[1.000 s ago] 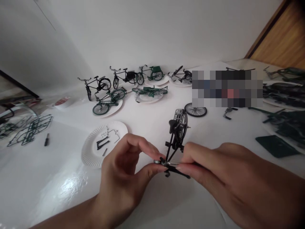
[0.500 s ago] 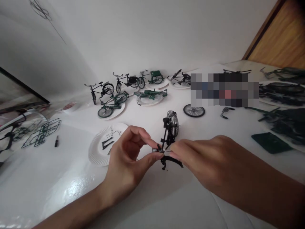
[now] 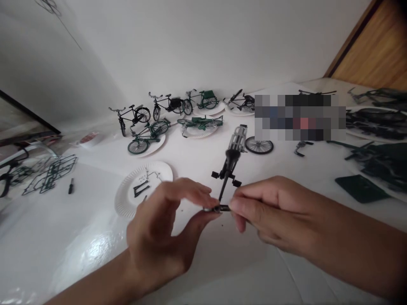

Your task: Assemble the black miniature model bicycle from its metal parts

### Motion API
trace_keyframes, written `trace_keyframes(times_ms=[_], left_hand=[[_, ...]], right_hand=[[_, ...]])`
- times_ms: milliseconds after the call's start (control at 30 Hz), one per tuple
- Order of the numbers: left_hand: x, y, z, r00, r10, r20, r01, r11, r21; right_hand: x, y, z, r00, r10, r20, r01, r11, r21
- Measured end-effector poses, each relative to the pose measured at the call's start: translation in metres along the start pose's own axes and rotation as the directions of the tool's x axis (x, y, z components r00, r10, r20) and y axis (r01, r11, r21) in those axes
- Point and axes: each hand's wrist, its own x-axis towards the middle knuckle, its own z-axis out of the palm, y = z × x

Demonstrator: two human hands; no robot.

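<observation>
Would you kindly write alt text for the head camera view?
Two hands, left hand and right hand, pinch a black model bicycle frame above a white table. Finished model bicycles stand behind, beside a paper plate of parts.

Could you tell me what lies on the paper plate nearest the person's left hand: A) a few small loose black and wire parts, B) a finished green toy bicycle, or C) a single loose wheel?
A: the paper plate beside the left hand holds only a few small black and wire parts; the loose wheel lies on the table farther right.
</observation>
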Motion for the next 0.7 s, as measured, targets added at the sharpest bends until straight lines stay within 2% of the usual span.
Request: trace_keyframes(times_ms=[67, 100, 200, 267, 400, 567, 633, 700], left_hand=[[0.006, 0.002, 0.000, 0.993, -0.112, -0.034, 0.110, 0.993, -0.046], [0.009, 0.003, -0.001, 0.983, -0.183, -0.033, 0.180, 0.981, -0.073], [0.015, 0.003, -0.002, 0.942, -0.336, 0.021, 0.336, 0.934, -0.118], [0.018, 0.004, -0.003, 0.920, -0.390, 0.039, 0.391, 0.911, -0.128], [0.019, 0.004, -0.004, 0.893, -0.447, 0.054, 0.450, 0.881, -0.148], [0.016, 0.003, -0.004, 0.904, -0.419, 0.083, 0.427, 0.894, -0.135], [0.015, 0.003, -0.003, 0.904, -0.419, 0.078, 0.426, 0.899, -0.105], [0.014, 0.003, -0.003, 0.904, -0.422, 0.067, 0.426, 0.902, -0.068]], right_hand=[[0.002, 0.001, 0.003, 0.988, -0.134, -0.071, 0.124, 0.983, -0.135], [0.003, 0.003, 0.005, 0.966, -0.236, -0.105, 0.206, 0.949, -0.239], [0.005, 0.010, 0.010, 0.837, -0.539, -0.096, 0.416, 0.740, -0.528], [0.005, 0.012, 0.010, 0.771, -0.635, -0.058, 0.459, 0.616, -0.640], [0.005, 0.011, 0.006, 0.749, -0.663, -0.002, 0.462, 0.525, -0.715], [0.005, 0.005, 0.000, 0.709, -0.701, 0.081, 0.524, 0.446, -0.725], [0.003, 0.006, 0.002, 0.726, -0.683, 0.085, 0.537, 0.485, -0.691], [0.002, 0.007, 0.006, 0.787, -0.615, 0.048, 0.500, 0.590, -0.635]])
